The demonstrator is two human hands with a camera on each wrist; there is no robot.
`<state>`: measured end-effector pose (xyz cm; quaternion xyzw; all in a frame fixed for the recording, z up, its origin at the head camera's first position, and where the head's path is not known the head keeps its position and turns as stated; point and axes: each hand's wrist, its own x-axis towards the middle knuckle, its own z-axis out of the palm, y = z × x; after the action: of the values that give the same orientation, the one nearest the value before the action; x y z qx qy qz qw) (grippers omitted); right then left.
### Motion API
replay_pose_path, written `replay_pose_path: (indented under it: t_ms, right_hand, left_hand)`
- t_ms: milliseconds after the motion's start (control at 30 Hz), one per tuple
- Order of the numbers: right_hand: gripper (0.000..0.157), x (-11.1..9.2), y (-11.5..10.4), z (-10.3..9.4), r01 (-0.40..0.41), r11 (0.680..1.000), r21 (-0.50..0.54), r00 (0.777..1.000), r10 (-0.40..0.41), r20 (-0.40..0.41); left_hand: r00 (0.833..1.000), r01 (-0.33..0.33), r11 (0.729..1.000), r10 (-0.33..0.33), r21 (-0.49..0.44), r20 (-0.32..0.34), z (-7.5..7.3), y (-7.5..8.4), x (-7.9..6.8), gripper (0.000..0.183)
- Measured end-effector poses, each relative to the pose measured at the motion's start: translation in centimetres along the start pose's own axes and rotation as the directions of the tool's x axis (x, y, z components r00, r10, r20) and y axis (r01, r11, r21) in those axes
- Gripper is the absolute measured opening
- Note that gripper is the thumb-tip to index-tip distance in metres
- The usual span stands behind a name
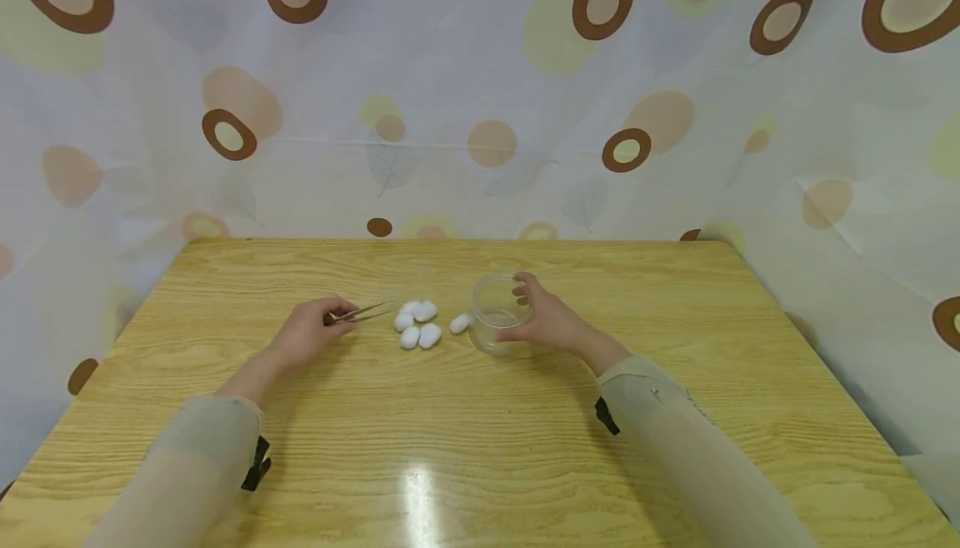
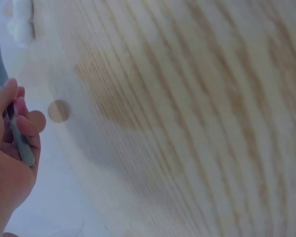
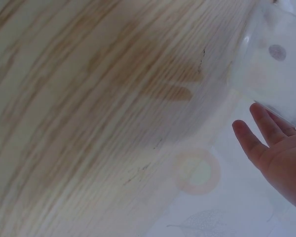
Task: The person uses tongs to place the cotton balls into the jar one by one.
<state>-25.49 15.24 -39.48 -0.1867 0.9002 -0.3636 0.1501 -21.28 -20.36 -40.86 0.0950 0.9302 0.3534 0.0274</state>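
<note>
While my left grip (image 1: 309,333) pinches the tweezers (image 2: 23,149), tips apart, near 5 cotton balls (image 1: 430,336), my right grip (image 1: 557,323) holds the clear jar (image 1: 486,328) between thumb and fingers on the table (image 1: 480,423). Lone ball (image 1: 459,324) just beside the jar. I see 0 inside, so I'd judge the work barely begun, all 6 left outside. Table: glossy wood grain, 1 glare patch (image 1: 418,506). Circle-patterned sheeting (image 1: 435,90) behind and both sides.

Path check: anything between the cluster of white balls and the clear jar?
Yes: one lone white ball lies between them, just left of the clear jar; whether it touches is unclear. Nothing else visible there.
</note>
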Motion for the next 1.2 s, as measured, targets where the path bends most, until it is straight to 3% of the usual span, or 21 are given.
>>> replay_pose_path:
  t_ms: [300, 633, 967, 1200]
  right_hand:
    - [0.102, 0.13, 0.10, 0.20, -0.010, 1.000, 0.005, 1.000, 0.010, 0.003]
    - [0.104, -0.05, 0.15, 0.21, -0.008, 1.000, 0.011, 1.000, 0.008, 0.002]
    - [0.102, -0.19, -0.11, 0.08, -0.006, 1.000, 0.017, 1.000, 0.005, 0.005]
    - [0.101, -0.20, -0.25, 0.06, -0.002, 1.000, 0.004, 1.000, 0.002, -0.001]
  left_hand:
    - [0.998, 0.010, 1.000, -0.011, 0.023, 0.066, -0.15, 0.29, -0.07, 0.025]
    - [0.999, 0.007, 0.998, -0.011, 0.063, 0.053, -0.16, 0.05, 0.15, 0.027]
    - [0.996, -0.022, 0.996, 0.015, 0.085, 0.084, -0.19, -0.37, 0.22, 0.026]
    - [0.996, -0.048, 0.987, 0.035, 0.153, 0.082, 0.15, -0.55, 0.41, 0.021]
